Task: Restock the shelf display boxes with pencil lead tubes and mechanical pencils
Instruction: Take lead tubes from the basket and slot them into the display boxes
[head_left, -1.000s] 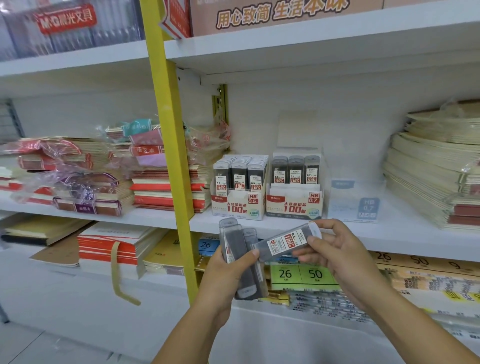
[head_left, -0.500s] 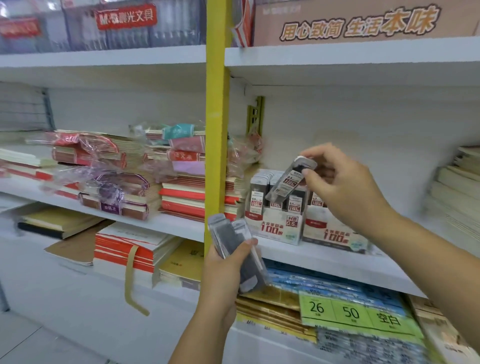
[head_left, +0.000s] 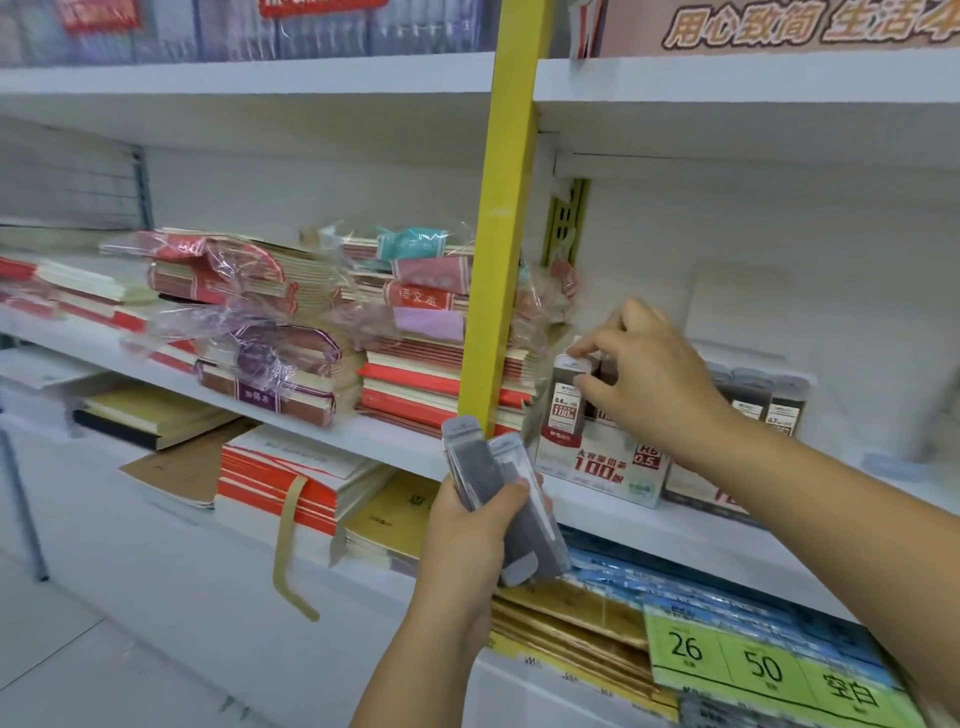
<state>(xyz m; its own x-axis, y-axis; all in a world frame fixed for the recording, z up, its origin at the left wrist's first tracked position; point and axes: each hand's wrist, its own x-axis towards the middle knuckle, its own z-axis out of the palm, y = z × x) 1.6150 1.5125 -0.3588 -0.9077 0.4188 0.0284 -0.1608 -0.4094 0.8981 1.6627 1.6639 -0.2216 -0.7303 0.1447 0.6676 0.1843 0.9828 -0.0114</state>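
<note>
My left hand (head_left: 470, 540) grips a bundle of grey pencil lead tubes (head_left: 511, 512) below the shelf edge. My right hand (head_left: 644, 379) reaches over the HB 0.5 display box (head_left: 597, 465) on the middle shelf. Its thumb and fingers pinch the top of one upright lead tube (head_left: 569, 397) at the box's left front. A second display box (head_left: 696, 491) stands just to the right, mostly hidden by my right forearm. More tubes (head_left: 763, 400) stand behind it.
A yellow upright post (head_left: 501, 234) stands just left of the boxes. Stacks of wrapped notebooks (head_left: 270, 338) fill the shelf to the left. Green price tags (head_left: 753, 665) and packets lie on the lower shelf. A white shelf board (head_left: 727, 88) hangs overhead.
My right hand has lowered the single tube from a tilt above the box to upright in the HB 0.5 box. The left hand keeps its bundle. The view shifted left.
</note>
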